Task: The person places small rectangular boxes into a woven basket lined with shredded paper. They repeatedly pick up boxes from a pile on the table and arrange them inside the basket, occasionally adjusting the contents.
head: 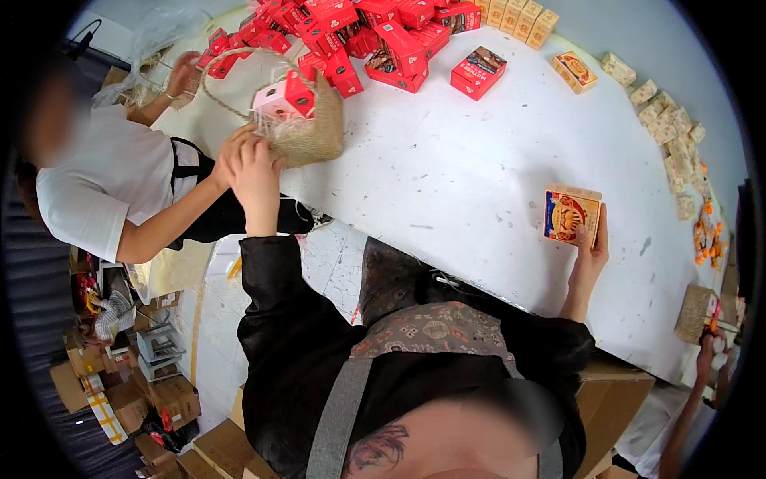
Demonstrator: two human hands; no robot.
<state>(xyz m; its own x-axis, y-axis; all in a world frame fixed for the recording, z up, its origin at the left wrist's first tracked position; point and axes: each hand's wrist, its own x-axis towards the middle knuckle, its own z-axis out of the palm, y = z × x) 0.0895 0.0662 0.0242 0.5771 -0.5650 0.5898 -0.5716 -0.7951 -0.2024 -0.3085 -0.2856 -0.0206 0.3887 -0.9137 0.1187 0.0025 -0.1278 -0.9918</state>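
My left hand (256,179) grips the near left end of a woven straw basket (320,129). A co-worker's hand (236,146) is right beside it and overlaps it, so the exact finger contact is partly hidden. Inside the basket are a pink box (275,100), a red box (300,93) and pale paper shreds; its rope handle (206,84) arches up towards the left. At the right, above the white table (431,179), my right hand (589,245) holds a small cream box (571,214) with a red and blue printed front, thumb across its face.
Red boxes (407,48) lie heaped at the table's far side, one red box (479,72) apart. Several yellow boxes (520,18) stand in a row near another yellow box (574,72). Floral packets (676,132) and orange ornaments (710,239) line the right edge. A second basket (694,314) is near another person.
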